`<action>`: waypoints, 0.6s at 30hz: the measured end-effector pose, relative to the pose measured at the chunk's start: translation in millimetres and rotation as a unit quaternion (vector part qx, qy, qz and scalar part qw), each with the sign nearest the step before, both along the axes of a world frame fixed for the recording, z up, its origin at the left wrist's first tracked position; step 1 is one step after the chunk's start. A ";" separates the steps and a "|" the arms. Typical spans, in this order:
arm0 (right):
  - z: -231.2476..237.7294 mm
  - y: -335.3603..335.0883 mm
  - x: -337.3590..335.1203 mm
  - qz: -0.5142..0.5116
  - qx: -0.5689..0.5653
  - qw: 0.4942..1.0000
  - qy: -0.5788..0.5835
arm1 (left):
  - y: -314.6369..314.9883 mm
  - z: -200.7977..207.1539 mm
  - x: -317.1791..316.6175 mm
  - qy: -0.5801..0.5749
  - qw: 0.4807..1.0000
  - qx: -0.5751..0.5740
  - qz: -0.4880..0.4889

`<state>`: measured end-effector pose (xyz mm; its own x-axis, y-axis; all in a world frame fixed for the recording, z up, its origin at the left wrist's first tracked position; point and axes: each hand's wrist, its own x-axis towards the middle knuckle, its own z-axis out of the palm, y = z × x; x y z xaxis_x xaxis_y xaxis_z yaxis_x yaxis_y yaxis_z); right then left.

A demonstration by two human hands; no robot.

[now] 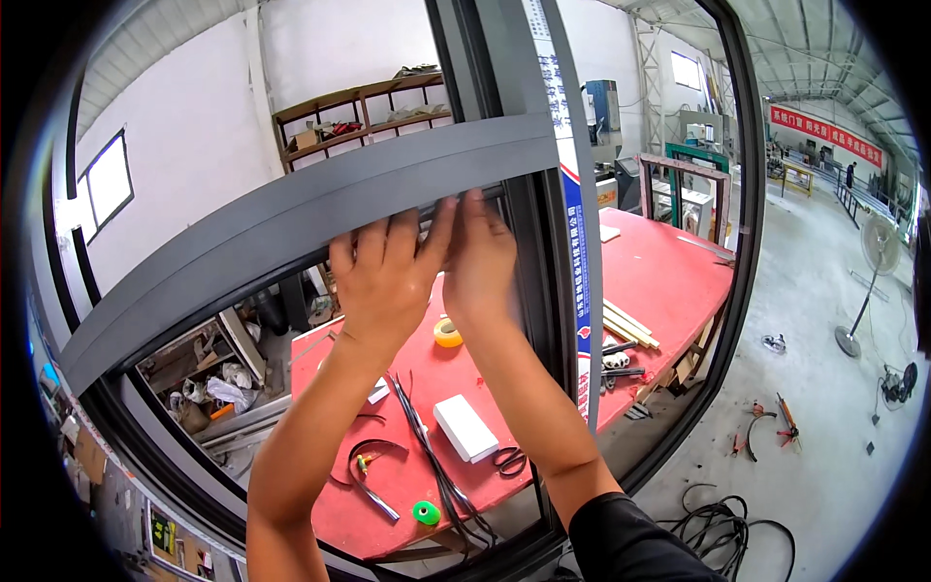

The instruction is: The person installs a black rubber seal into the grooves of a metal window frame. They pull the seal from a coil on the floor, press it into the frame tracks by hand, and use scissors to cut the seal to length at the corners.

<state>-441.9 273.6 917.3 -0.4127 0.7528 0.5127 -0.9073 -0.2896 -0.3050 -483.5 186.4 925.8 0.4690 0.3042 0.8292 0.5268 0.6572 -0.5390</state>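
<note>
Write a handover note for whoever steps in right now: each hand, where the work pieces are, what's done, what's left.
Left hand: fingers spread, pressing on the underside of the grey crossbar of the window frame.
Right hand: beside the left, fingertips on the same edge; whether it pinches anything is hidden.
A thin dark strip seems to run along that edge at the fingertips, too small to confirm.
Below, on the red table: black strips, white block, scissors, yellow tape roll, green roll.
Done: cannot tell how far along the bar the edge has been worked.
Left: probably the edge right of the hands; check by touch.
</note>
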 end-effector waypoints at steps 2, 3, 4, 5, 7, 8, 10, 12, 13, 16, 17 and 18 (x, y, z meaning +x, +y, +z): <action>2.5 -5.3 3.5 0.008 0.006 1.000 -0.007 | -4.5 0.7 3.9 -0.016 1.000 -0.008 -0.022; 1.9 -6.4 2.0 0.022 0.019 1.000 0.000 | -8.7 1.4 5.0 -0.024 0.999 -0.011 -0.031; -4.4 -5.1 -2.4 0.002 0.036 0.999 -0.010 | -13.4 -5.7 0.4 -0.036 0.998 -0.029 -0.040; -9.8 -3.1 -7.4 -0.017 0.053 0.998 -0.021 | -21.8 -13.9 -6.1 -0.049 0.997 -0.046 -0.049; -11.6 -3.9 -14.2 -0.064 0.086 0.994 -0.031 | -50.4 -35.4 -19.1 -0.078 0.995 -0.029 -0.061; -12.5 -4.6 -10.3 -0.064 0.087 0.993 -0.040 | -71.4 -49.1 -24.8 -0.090 0.994 -0.009 -0.067; -12.9 2.4 -9.6 -0.058 0.131 0.989 -0.047 | -113.4 -96.4 -22.4 -0.214 0.974 0.059 -0.049; -14.9 -8.0 -10.4 -0.043 0.151 0.986 -0.047 | -148.7 -170.0 -23.8 -0.347 0.927 0.143 0.018; -18.1 -0.9 -15.0 -0.069 0.174 0.982 -0.024 | -166.1 -215.7 -24.6 -0.424 0.892 0.150 0.045; -12.0 -6.3 -14.0 -0.039 0.165 0.985 0.028 | -226.7 -339.5 2.6 -0.566 0.793 0.219 0.055; -20.8 -7.0 -15.3 -0.070 0.175 0.982 0.023 | -231.9 -378.7 14.8 -0.626 0.731 0.271 0.026; -31.3 -6.4 -16.5 -0.103 0.186 0.977 0.017 | -233.6 -389.0 33.3 -0.681 0.680 0.271 0.009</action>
<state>-458.4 267.2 886.0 -0.2499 0.5770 0.7776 -0.9462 0.0250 -0.3227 -450.2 -47.1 536.8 -0.8464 -0.2249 0.4827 0.2830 0.5780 0.7654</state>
